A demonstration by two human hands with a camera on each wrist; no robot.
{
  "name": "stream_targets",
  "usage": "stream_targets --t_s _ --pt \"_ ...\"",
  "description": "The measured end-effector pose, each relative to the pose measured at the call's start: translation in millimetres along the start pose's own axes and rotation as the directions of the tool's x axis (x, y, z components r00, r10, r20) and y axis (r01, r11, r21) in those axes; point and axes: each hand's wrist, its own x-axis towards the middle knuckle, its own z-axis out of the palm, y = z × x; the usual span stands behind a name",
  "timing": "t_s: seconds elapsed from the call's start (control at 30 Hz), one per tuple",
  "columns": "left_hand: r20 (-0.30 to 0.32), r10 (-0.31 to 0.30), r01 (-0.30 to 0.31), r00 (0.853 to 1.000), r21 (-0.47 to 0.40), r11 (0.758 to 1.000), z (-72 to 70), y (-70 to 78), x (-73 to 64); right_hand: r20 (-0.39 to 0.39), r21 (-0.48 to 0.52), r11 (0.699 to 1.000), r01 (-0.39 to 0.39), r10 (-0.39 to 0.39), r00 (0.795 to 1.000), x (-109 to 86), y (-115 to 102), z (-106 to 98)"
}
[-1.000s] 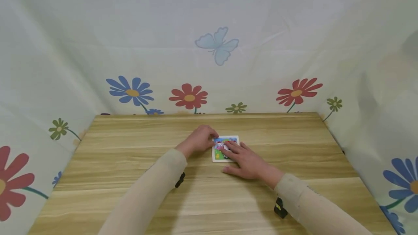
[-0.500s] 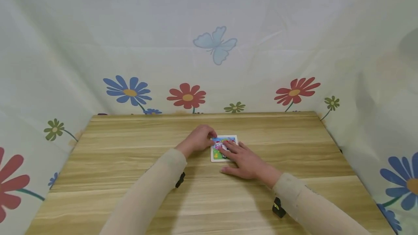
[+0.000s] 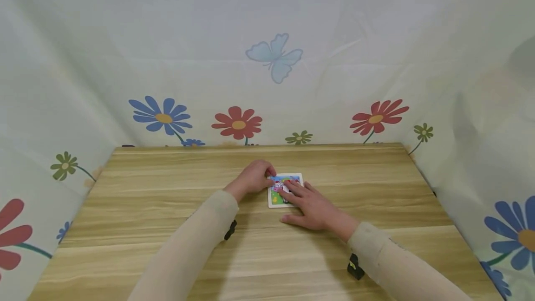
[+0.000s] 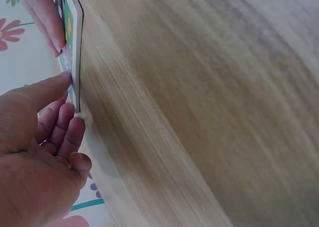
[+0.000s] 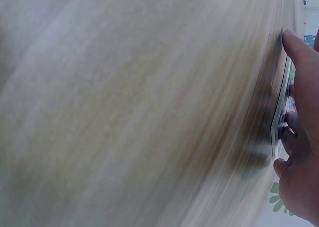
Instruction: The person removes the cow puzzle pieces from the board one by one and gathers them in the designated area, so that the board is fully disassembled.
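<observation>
A small square picture board [image 3: 276,200] with a white border and a colourful cartoon print lies flat on the wooden table [image 3: 175,171]. My left hand [image 3: 252,179] is at its far left corner. The thumb [image 4: 52,87] touches the printed face, while the other fingers curl near the board's edge, pinching that corner. Spread fingers of my right hand [image 3: 315,206] lie across the right part of the print and cover much of it. Its thumb [image 3: 292,219] is stretched out over the table, off the board's near edge. In the right wrist view the board [image 5: 280,105] shows only as a thin edge.
A white cloth [image 3: 200,27] printed with flowers and a butterfly hangs behind and on both sides of the table. Dark wrist-worn pieces are under both sleeves, such as the black piece [image 3: 355,267] below the right sleeve.
The whole head view has shifted slightly, so that everything sits a little further left. Both hands keep their places on the picture board, which shows no clear movement on the table.
</observation>
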Motion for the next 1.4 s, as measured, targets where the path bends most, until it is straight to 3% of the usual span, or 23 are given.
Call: stream_targets --t_s 0.27,0.53,0.87,1.03,1.2,1.4 --pt "0.018 0.024 -0.024 1.000 0.034 0.999 0.3 7.7 -3.7 -0.008 0.009 1.000 0.000 0.000 1.000 0.8 -1 0" --pt "0.004 -0.018 0.018 1.000 0.057 0.998 3.5 11.0 -3.4 0.008 0.008 1.000 -0.009 0.009 1.000 1.5 -2 -1" --pt "-0.020 -0.010 0.010 1.000 0.017 1.000 2.3 10.1 -3.6 0.011 0.009 1.000 -0.017 0.017 1.000 1.3 -3 -3" --pt "-0.003 -0.004 0.004 1.000 -0.001 1.000 3.3 8.8 -2.6 0.007 0.008 1.000 -0.013 0.013 1.000 1.0 -3 -2" --pt "0.003 -0.029 0.029 1.000 -0.003 1.000 2.7 9.5 -3.6 -0.002 0.005 1.000 -0.006 0.006 1.000 0.7 -4 -2" --pt "-0.046 -0.074 0.073 0.996 -0.018 0.997 2.9 9.7 -8.3 -0.013 0.000 1.000 -0.002 0.002 1.000 0.5 -3 -3"
